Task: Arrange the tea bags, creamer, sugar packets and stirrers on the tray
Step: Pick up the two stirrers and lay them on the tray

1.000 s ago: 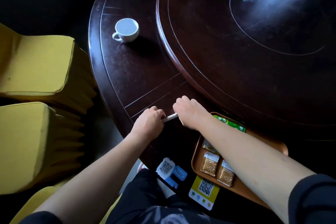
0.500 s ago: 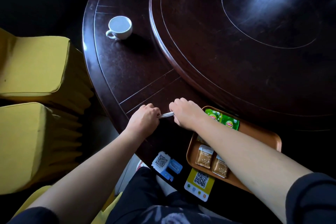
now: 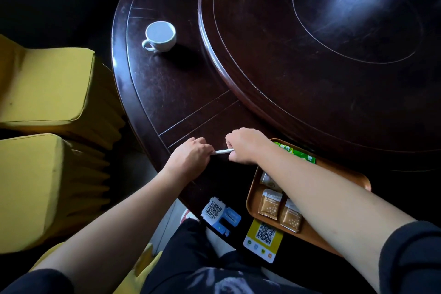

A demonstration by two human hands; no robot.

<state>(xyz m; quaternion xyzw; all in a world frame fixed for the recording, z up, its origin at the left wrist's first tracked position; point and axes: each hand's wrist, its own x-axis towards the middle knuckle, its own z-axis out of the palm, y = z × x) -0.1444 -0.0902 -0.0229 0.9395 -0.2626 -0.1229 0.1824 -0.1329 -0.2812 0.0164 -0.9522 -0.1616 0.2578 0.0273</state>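
A thin white stirrer [image 3: 222, 151] spans the gap between my two fists just above the dark table. My left hand [image 3: 189, 159] grips its left end and my right hand [image 3: 244, 145] grips its right end. To the right lies an orange tray [image 3: 358, 179], partly under my right forearm. Green tea bags [image 3: 294, 153] lie at the tray's far end. Brown packets [image 3: 270, 204] sit at its near left, and a paler packet [image 3: 266, 179] shows beside my forearm.
A white cup [image 3: 160, 36] stands at the table's far left. A raised round turntable [image 3: 334, 55] fills the table's middle. QR code cards [image 3: 214, 210] [image 3: 263, 237] sit on the near edge. Yellow covered chairs [image 3: 43, 107] stand at the left.
Both hands still hold the stirrer between them; they have stayed in place, left of the tray. The head camera has shifted a little.
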